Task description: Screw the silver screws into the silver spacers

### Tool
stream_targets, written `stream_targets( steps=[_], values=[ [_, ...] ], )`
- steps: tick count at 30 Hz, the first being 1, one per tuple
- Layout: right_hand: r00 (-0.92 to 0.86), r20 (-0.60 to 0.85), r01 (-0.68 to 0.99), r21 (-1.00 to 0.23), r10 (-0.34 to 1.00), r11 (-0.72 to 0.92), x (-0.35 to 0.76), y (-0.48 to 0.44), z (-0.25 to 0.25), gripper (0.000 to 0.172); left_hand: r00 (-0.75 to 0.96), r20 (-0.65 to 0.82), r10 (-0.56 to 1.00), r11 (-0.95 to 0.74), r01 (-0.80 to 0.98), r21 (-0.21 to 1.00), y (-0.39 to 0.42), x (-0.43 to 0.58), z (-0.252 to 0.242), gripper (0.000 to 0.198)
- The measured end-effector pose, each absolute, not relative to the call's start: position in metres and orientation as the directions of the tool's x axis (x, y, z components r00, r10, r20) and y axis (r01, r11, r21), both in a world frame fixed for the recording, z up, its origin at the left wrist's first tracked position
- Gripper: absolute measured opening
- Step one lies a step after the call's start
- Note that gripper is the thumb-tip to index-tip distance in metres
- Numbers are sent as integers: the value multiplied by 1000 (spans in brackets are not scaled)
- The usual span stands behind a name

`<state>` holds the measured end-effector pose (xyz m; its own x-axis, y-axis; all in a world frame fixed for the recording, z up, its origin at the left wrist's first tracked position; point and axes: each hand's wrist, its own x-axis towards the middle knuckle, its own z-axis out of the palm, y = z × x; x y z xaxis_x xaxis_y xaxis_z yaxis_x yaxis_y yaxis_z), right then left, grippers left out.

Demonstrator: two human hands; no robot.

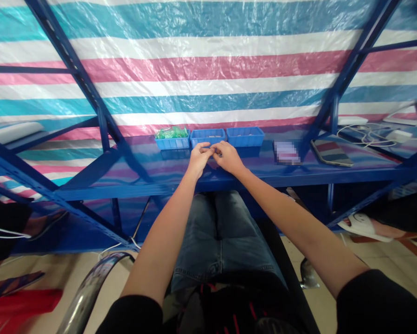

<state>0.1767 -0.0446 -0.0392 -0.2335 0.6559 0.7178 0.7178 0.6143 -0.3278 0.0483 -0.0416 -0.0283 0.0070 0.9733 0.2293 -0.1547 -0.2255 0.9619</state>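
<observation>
My left hand (199, 159) and my right hand (227, 156) meet above the front of the blue shelf (152, 167), fingertips pinched together. Whatever small thing lies between them is too small or hidden to make out. Just behind my hands stands the middle blue bin (207, 138), with a few small pieces on its bottom. To its left, a blue bin (173, 143) is heaped with green, translucent pieces (171, 133). On the right is a third blue bin (245, 138), whose contents I cannot make out.
Right of the bins lie a blurred-out item (287, 153) and a dark-edged tablet or phone (331, 153). White cables (368, 134) spread at the far right. Blue uprights (104, 120) flank the shelf, a striped sheet (211, 69) behind. Other people's feet show on both sides.
</observation>
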Motion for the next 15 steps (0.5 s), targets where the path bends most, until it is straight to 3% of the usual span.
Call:
stream_targets(
  steps=[7, 15],
  values=[
    [-179, 724, 739, -348, 666, 577, 177, -49, -37, 14, -12, 221, 975, -221, -127, 967, -44, 48, -25, 18],
    [-184, 722, 744, -341, 667, 574, 176, -50, -36, 13, 103, 220, 970, -214, -61, 975, -43, 46, -25, 17]
  ],
)
